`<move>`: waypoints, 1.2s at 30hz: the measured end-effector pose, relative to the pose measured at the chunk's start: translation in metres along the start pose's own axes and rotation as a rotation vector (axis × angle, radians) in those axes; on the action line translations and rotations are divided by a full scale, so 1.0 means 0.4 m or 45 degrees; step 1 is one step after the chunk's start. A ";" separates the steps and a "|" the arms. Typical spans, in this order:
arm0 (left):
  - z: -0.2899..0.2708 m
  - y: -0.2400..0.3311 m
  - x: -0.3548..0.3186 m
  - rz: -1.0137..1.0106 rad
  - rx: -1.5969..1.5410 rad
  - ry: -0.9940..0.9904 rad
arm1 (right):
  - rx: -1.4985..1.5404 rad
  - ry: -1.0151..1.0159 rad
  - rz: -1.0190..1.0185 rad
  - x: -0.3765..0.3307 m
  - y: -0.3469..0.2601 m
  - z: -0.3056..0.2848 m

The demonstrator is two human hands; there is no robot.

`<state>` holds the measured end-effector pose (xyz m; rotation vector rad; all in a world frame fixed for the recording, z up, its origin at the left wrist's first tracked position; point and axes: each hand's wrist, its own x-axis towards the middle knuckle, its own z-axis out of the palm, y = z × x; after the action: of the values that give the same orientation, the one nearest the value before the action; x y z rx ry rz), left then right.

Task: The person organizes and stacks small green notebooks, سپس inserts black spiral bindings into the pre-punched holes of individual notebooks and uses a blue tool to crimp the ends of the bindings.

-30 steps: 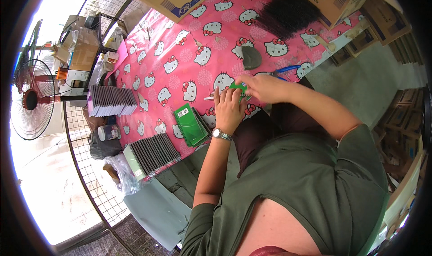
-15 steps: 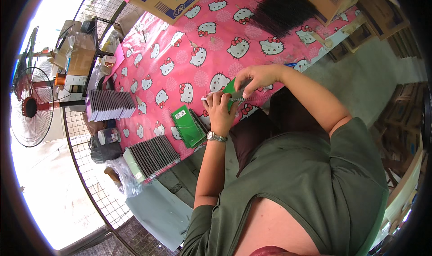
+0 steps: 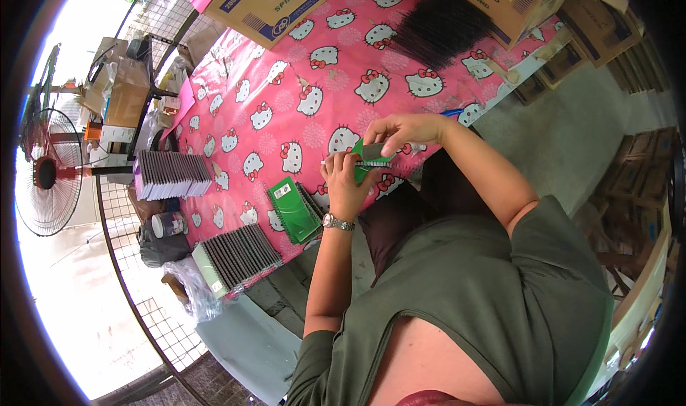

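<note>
Pink cartoon-cat cloth (image 3: 286,99) covers a table where a person's left hand (image 3: 348,181) and right hand (image 3: 401,129) both grip a small green notebook (image 3: 368,162) near the front edge, fingers closed around it. More green notebooks (image 3: 293,207) lie just left of the wrist (a watch (image 3: 338,223) on it), with a row of spiral-bound pads (image 3: 238,257) at the corner, another row (image 3: 171,174) further left. Brown cardboard boxes (image 3: 286,2) with blue labels stand at the far edge beside a heap of black wire coils (image 3: 436,27).
</note>
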<state>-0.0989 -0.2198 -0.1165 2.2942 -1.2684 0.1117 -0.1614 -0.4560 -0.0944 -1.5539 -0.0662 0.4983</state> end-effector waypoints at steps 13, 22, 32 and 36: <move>-0.026 -0.041 -0.008 -0.095 -0.224 0.042 | 0.025 -0.184 -0.150 0.084 -0.004 -0.007; -0.040 -0.087 0.000 -0.350 -0.402 -0.134 | -0.042 -0.108 -0.037 0.115 -0.049 -0.003; -0.003 -0.139 -0.019 -0.344 -0.733 -0.105 | 0.173 -0.296 -0.158 0.135 -0.007 -0.007; 0.010 -0.157 -0.040 -0.455 -0.968 -0.074 | 0.199 -0.331 -0.145 0.149 -0.011 0.006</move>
<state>-0.0575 -0.1822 -0.1497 1.8047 -0.7187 -0.4828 -0.1077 -0.4328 -0.1061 -1.3185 -0.3069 0.5990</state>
